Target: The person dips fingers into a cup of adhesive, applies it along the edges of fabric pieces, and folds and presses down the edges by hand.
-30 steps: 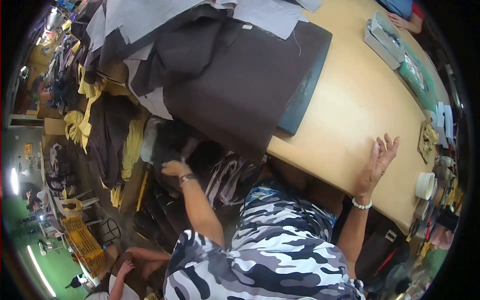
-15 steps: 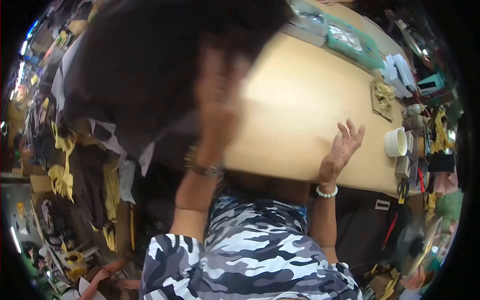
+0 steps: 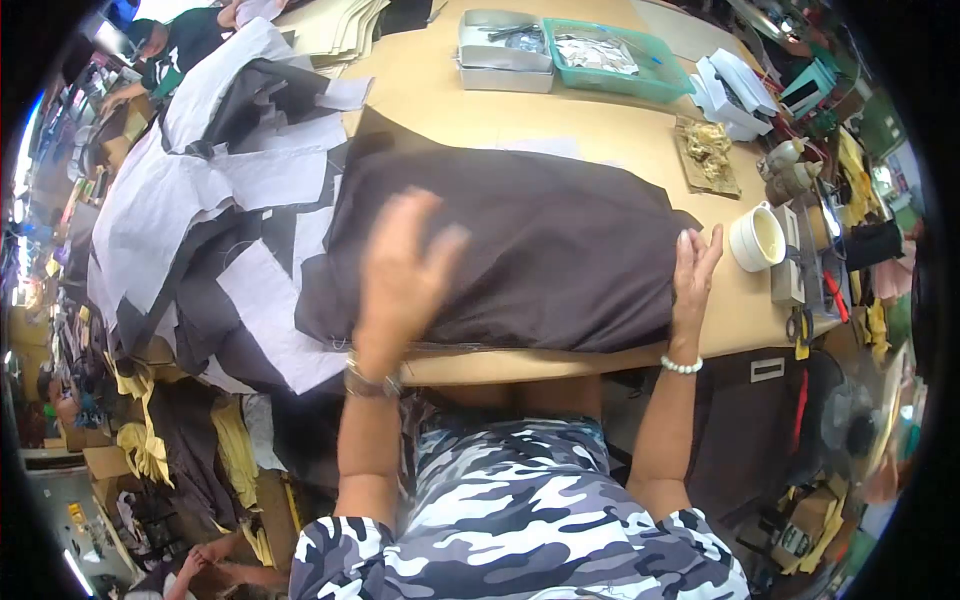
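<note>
A dark brown cloth (image 3: 510, 250) lies spread over the tan table, with soft wrinkles across it. Over its left part is my left hand (image 3: 400, 275), blurred by motion, thumb and fingers apart and nothing in them; whether it touches the cloth I cannot tell. My right hand (image 3: 691, 280) rests at the cloth's right end with its fingers stretched out. Left of the cloth is a heap of dark pieces with pale grey backing (image 3: 270, 310), draping over the table edge.
At the back stand a white box (image 3: 505, 80) and a green tray (image 3: 620, 85) holding small pale pieces. A white cup (image 3: 757, 238), scissors (image 3: 800, 328) and bottles (image 3: 790, 170) line the right side. Another person (image 3: 185, 50) is at the far left.
The dark cloth, raised and filling the upper left before, now lies flat across the table. My left hand has come down and nearer; my right hand has moved onto the cloth's right end.
</note>
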The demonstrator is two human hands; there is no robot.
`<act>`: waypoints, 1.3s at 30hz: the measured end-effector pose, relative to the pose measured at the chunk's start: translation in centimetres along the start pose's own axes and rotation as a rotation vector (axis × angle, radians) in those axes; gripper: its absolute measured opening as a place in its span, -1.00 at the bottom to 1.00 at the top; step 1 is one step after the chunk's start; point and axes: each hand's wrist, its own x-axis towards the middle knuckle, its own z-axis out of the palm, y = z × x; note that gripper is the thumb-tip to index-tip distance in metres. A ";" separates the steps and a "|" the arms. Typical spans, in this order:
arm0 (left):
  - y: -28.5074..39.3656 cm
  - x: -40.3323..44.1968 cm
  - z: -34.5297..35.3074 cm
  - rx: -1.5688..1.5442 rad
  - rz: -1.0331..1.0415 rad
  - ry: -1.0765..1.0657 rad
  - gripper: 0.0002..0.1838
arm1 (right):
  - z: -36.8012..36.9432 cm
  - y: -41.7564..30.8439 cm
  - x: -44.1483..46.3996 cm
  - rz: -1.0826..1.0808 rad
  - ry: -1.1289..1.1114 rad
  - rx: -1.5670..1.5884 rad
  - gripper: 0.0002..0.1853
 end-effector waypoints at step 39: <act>-14.4 0.7 -6.8 0.506 -0.445 0.022 -0.56 | 15.2 -2.0 10.0 -0.613 -0.854 -0.616 -0.14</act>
